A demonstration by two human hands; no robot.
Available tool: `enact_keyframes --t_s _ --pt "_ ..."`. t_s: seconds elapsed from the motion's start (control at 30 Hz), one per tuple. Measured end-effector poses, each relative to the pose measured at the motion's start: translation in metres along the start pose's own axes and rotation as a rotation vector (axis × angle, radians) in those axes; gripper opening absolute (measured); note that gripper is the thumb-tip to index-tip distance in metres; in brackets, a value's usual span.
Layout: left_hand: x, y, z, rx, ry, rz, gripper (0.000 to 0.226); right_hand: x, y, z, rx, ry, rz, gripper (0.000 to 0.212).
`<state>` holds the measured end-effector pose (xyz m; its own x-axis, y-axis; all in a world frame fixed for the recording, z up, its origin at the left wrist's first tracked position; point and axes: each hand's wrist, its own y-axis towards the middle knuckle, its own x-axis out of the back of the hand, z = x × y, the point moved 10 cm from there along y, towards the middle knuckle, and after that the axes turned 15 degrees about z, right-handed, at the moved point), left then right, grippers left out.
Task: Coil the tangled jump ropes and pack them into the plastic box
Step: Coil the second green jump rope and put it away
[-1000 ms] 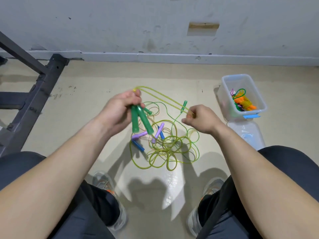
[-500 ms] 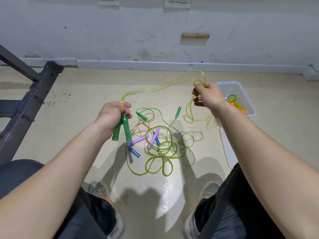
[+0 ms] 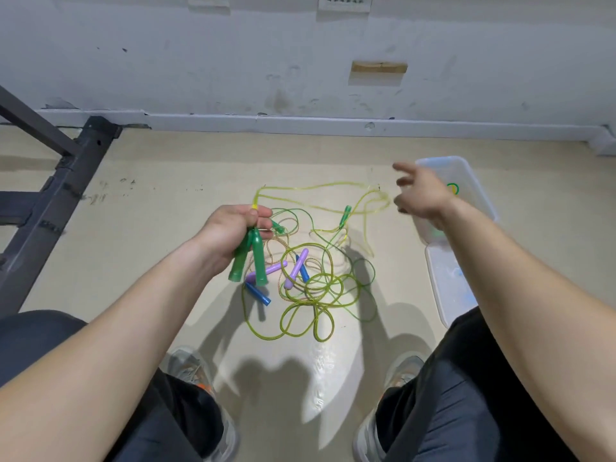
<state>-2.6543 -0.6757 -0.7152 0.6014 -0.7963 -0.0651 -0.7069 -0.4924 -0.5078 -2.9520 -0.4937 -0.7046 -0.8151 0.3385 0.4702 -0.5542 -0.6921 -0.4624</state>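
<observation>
Slack has come into the yellow-green rope (image 3: 320, 186). Half a second ago the right hand (image 3: 421, 196) pinched it and drew it up high; now its far loop droops just to the left of that hand. The hand is blurred, with its fingers spread apart, and seems to have let go, though I cannot tell whether a fingertip touches the loop. I judge one stretch freed and the coiling not yet begun.

The left hand (image 3: 233, 231) is curled tight round two green handles (image 3: 256, 258), which point down from its fist. Below and to the right of it the tangle (image 3: 316, 295) lies on the floor with purple and blue handles (image 3: 296, 271) in it. The plastic box (image 3: 480, 185) stands just beyond the right hand, and its lid (image 3: 446, 288) lies under that forearm.
</observation>
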Motion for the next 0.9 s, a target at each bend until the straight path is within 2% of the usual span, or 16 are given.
enact_keyframes --t_s 0.07,0.13,0.23,0.3,0.37,0.43,0.47,0.57,0.63,0.77,0.83,0.9 --pt "-0.017 0.003 0.006 0.025 0.014 0.094 0.031 -0.023 -0.005 0.0 -0.049 -0.155 0.073 0.065" --pt "-0.037 0.004 0.013 0.051 0.09 0.225 0.03 -0.056 -0.017 0.021 0.053 -0.201 0.157 0.061" --pt "-0.064 0.0 0.021 0.074 0.243 0.43 0.03 -0.124 -0.043 0.058 0.26 -0.103 0.414 0.06" --pt "-0.078 -0.007 0.02 0.071 0.304 0.538 0.031 -0.164 -0.057 0.064 0.303 0.034 0.611 0.051" --pt "-0.085 -0.015 0.017 0.069 0.34 0.615 0.035 -0.183 -0.059 0.059 0.309 0.082 0.681 0.033" --pt "-0.084 -0.018 0.016 0.079 0.279 0.63 0.037 -0.179 -0.054 0.053 0.308 0.069 0.663 0.015" --pt "-0.082 -0.018 0.016 0.083 0.224 0.622 0.036 -0.174 -0.052 0.051 0.304 0.06 0.655 0.015" --pt "-0.075 -0.016 0.021 0.1 0.061 0.569 0.024 -0.159 -0.052 0.054 0.315 0.087 0.642 0.032" --pt "-0.073 -0.014 0.025 0.116 -0.023 0.536 0.021 -0.151 -0.051 0.059 0.329 0.151 0.599 0.036" --pt "-0.088 -0.019 0.034 0.14 -0.116 0.613 0.019 -0.133 -0.043 0.064 0.393 0.228 0.442 0.02" --pt "-0.096 -0.022 0.031 0.096 -0.149 0.639 0.016 -0.125 -0.043 0.063 0.397 0.36 0.393 0.015" --pt "-0.095 -0.02 0.02 -0.013 -0.206 0.597 0.015 -0.122 -0.043 0.058 0.384 0.483 0.344 0.015"
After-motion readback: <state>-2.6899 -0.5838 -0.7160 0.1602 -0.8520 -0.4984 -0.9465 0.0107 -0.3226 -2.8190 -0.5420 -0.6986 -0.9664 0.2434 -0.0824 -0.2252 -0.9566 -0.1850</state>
